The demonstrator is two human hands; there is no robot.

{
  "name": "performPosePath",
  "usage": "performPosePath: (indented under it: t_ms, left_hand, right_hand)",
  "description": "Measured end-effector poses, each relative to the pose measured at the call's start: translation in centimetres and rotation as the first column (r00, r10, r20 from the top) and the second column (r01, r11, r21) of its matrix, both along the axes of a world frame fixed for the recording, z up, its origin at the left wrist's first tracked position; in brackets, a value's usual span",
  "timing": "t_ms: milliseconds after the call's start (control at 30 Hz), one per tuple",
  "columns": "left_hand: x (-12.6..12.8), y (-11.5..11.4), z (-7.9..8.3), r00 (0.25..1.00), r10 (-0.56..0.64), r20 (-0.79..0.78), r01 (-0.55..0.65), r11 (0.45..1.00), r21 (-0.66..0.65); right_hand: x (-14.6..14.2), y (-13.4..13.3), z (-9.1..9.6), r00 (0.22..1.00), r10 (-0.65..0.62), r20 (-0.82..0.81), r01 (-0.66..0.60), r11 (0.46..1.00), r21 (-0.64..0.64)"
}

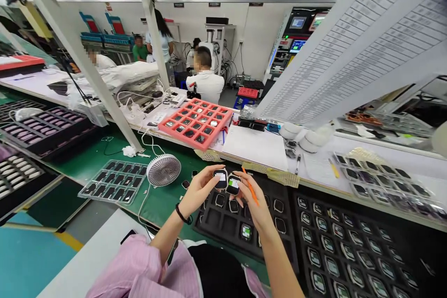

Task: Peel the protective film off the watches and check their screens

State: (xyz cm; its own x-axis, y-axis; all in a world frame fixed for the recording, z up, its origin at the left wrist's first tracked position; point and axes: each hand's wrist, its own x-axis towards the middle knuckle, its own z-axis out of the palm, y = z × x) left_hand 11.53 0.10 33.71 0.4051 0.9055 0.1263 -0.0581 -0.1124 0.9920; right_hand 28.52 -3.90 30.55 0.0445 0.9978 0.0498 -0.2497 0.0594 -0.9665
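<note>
My left hand [199, 189] is raised over a black tray [223, 221] and pinches a small dark watch body [220, 179] with a lit white screen. My right hand [252, 201] holds a second watch body [233, 185], its screen showing green and white, right beside the first. An orange pen [250, 187] lies across my right fingers. The black tray below has square pockets, a few of them holding watch bodies.
A wider black tray [352, 247] full of watch bodies lies to the right. A small white fan [163, 170] and a clear tray [113, 181] sit on the green mat at left. A red tray [196, 122] lies beyond. Other people work at benches behind.
</note>
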Motion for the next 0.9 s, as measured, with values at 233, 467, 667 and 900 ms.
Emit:
performPosePath:
  t_ms: [233,467,667,900]
  left_hand:
    - [0.3,-0.2,-0.7,0.998,0.044,-0.048,-0.041,0.998,0.053]
    - [0.0,-0.6,0.0,0.999,0.007,-0.047,-0.005,0.999,0.042]
    - [0.0,-0.7,-0.3,0.998,-0.011,-0.062,0.014,0.999,0.037]
    - [0.0,-0.6,-0.1,0.998,0.010,-0.059,-0.009,1.000,0.002]
  right_hand:
    - [-0.1,-0.7,0.4,0.999,0.040,-0.004,-0.039,0.999,0.035]
    - [-0.2,-1.2,0.6,1.000,0.013,0.011,-0.013,1.000,0.016]
    - [-0.2,-1.6,1.2,1.000,-0.006,0.026,0.006,1.000,0.012]
    - [-0.6,-1.2,1.1,0.998,-0.061,0.005,0.062,0.998,-0.014]
